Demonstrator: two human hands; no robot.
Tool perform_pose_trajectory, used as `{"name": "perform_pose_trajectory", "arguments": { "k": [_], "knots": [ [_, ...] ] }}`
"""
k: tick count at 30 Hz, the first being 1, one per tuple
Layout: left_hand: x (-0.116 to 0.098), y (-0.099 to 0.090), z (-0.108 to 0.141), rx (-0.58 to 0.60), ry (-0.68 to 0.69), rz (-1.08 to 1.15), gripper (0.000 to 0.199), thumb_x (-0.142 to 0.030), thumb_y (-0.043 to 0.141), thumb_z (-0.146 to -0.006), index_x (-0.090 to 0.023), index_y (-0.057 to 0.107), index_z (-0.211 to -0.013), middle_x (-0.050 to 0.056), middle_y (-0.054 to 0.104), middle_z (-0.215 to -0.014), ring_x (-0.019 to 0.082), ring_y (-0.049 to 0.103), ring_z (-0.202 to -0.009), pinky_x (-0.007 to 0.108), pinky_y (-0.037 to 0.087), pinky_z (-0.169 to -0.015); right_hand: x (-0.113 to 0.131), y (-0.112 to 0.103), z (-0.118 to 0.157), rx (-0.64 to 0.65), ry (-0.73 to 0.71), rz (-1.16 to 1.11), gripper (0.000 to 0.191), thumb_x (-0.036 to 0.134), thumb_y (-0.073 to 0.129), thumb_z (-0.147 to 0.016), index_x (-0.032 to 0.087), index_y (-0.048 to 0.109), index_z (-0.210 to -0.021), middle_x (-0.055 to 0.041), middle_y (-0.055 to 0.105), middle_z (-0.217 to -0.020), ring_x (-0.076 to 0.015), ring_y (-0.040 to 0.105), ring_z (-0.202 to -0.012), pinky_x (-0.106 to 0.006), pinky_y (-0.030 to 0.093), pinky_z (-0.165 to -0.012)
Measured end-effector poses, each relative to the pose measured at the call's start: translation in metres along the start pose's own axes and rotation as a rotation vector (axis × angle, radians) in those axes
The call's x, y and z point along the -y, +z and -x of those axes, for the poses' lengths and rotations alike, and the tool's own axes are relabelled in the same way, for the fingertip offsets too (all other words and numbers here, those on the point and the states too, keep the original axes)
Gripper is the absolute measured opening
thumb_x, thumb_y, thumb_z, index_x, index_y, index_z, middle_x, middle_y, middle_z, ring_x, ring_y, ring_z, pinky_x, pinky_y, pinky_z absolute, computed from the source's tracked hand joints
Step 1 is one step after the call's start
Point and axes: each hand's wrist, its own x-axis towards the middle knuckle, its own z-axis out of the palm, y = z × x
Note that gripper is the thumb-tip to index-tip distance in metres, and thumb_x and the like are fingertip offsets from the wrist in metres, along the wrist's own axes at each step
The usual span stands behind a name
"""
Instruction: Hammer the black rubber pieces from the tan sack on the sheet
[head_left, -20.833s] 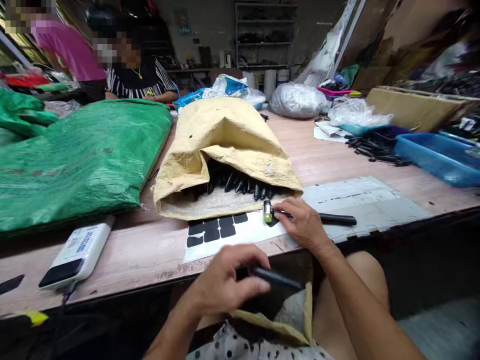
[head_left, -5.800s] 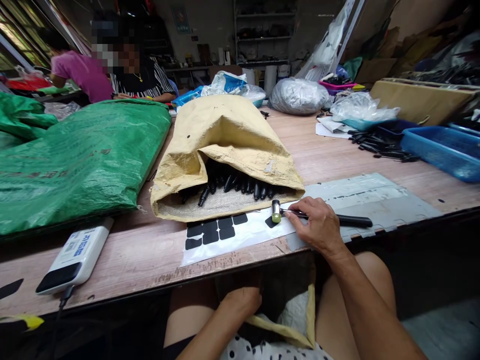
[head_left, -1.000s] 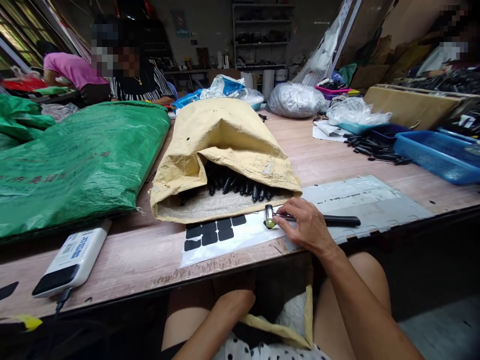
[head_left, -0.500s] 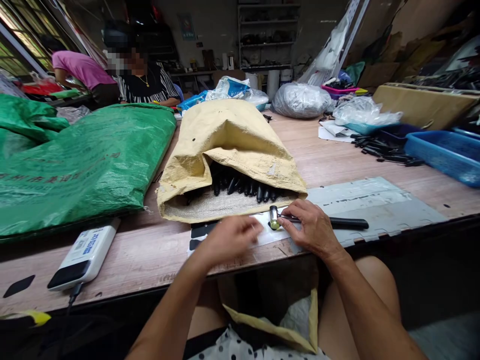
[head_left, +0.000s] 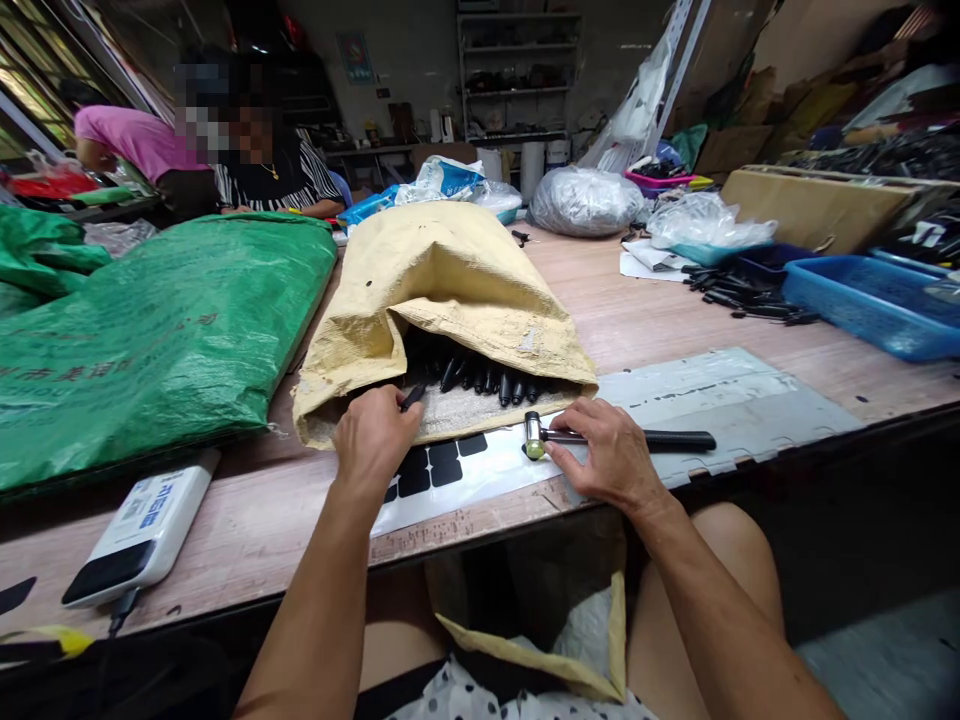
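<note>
My left hand (head_left: 375, 438) is at the left of the open mouth of a yellow woven sack (head_left: 465, 270). Between its thumb and fingers is a slim black handle-like piece (head_left: 412, 397). Several similar black pieces (head_left: 506, 388) lie inside the sack, their rounded ends facing me. My right hand (head_left: 611, 450) is closed around the neck of a small hammer (head_left: 679, 440), which has a silver head, a yellow-green face and a black grip. Under the hammer head runs a white sheet (head_left: 480, 484) with black rounded squares, partly covered by the sack's edge.
A green sack (head_left: 165, 340) and a white power bank (head_left: 150, 530) with a cable are on the left. A grey plate (head_left: 750, 400) lies along the table's front right. Farther right stands a blue basket (head_left: 870, 300) beside loose black pieces. Two people sit or bend at the back left.
My left hand has moved left and forward from beside the hammer to the sack's mouth, where it grips a black piece. More of the white sheet shows. My right hand keeps the hammer.
</note>
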Motion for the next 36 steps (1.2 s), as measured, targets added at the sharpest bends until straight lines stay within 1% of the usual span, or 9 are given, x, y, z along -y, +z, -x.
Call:
{"name": "perform_pose_trajectory", "arguments": {
  "k": [2,5,7,9,16,21,26,33,36],
  "knots": [
    [0.008,0.001,0.022,0.014,0.143,0.184,0.024,-0.042,0.066,-0.082,-0.025,0.074,-0.097,0.006,0.073,-0.088,0.027,0.066,-0.080,0.036,0.048,-0.069,0.001,-0.001,0.000,0.016,-0.003,0.020,0.018,0.029,0.069,-0.076,0.022,0.069,-0.092,-0.0033,0.065,-0.091,-0.0218,0.058,-0.089,-0.034,0.039,-0.079],
    [0.009,0.015,0.048,0.113,0.404,0.475,0.020,-0.033,0.069,-0.081,-0.024,0.073,-0.099,0.002,0.070,-0.091,0.021,0.064,-0.082,0.032,0.048,-0.074,0.001,0.000,0.000,0.021,-0.005,0.044,0.017,0.023,0.066,-0.077,0.022,0.069,-0.094,-0.0030,0.066,-0.092,-0.0213,0.058,-0.090,-0.034,0.039,-0.079],
    [0.004,0.028,0.056,0.152,0.520,0.531,0.017,-0.027,0.070,-0.082,-0.023,0.073,-0.097,0.003,0.069,-0.092,0.021,0.062,-0.089,0.033,0.047,-0.082,0.000,0.002,0.000,0.007,-0.018,0.062,0.014,0.022,0.065,-0.081,0.022,0.070,-0.093,-0.0027,0.066,-0.091,-0.0205,0.059,-0.089,-0.033,0.039,-0.079],
    [0.001,0.038,0.059,0.155,0.571,0.517,0.015,-0.024,0.071,-0.082,-0.023,0.074,-0.097,0.003,0.067,-0.090,0.022,0.059,-0.092,0.035,0.045,-0.085,-0.002,0.004,0.001,-0.020,-0.049,0.091,0.012,0.022,0.063,-0.085,0.022,0.071,-0.095,-0.0026,0.067,-0.092,-0.0197,0.060,-0.088,-0.033,0.039,-0.078],
    [0.002,0.044,0.054,0.165,0.574,0.528,0.016,-0.022,0.075,-0.080,-0.023,0.075,-0.096,0.002,0.065,-0.086,0.022,0.056,-0.088,0.035,0.043,-0.082,0.003,0.001,-0.001,-0.220,-0.124,0.065,0.026,0.027,0.057,-0.097,0.027,0.069,-0.120,-0.0020,0.070,-0.098,-0.0166,0.065,-0.088,-0.030,0.045,-0.079],
    [0.000,0.043,0.055,0.173,0.542,0.563,0.017,-0.020,0.077,-0.076,-0.022,0.073,-0.092,0.000,0.065,-0.085,0.020,0.057,-0.087,0.033,0.043,-0.081,0.037,-0.009,-0.007,-0.150,-0.158,-0.130,0.025,0.026,0.056,-0.098,0.026,0.070,-0.118,-0.0030,0.072,-0.102,-0.0155,0.067,-0.091,-0.027,0.051,-0.082],
    [-0.001,0.043,0.054,0.193,0.505,0.578,0.014,-0.017,0.077,-0.072,-0.021,0.070,-0.082,-0.001,0.065,-0.083,0.020,0.057,-0.087,0.032,0.042,-0.080,0.061,-0.007,-0.010,-0.069,-0.131,-0.202,0.025,0.027,0.053,-0.098,0.028,0.071,-0.116,-0.0029,0.073,-0.100,-0.0156,0.068,-0.089,-0.027,0.053,-0.083],
    [-0.003,0.044,0.053,0.187,0.472,0.577,0.010,-0.017,0.077,-0.070,-0.021,0.069,-0.075,-0.002,0.063,-0.077,0.018,0.057,-0.083,0.031,0.042,-0.076,0.065,0.000,-0.006,-0.003,-0.147,-0.089,0.025,0.025,0.053,-0.098,0.029,0.072,-0.115,-0.0021,0.073,-0.096,-0.0145,0.068,-0.088,-0.024,0.050,-0.076],
    [-0.003,0.044,0.054,0.191,0.466,0.593,0.015,-0.017,0.076,-0.070,-0.022,0.073,-0.083,-0.001,0.067,-0.082,0.019,0.058,-0.087,0.032,0.043,-0.081,0.061,-0.005,-0.006,-0.095,-0.094,-0.095,0.024,0.027,0.053,-0.099,0.028,0.071,-0.114,-0.0023,0.073,-0.099,-0.0146,0.068,-0.089,-0.024,0.050,-0.078]
  ]
}}
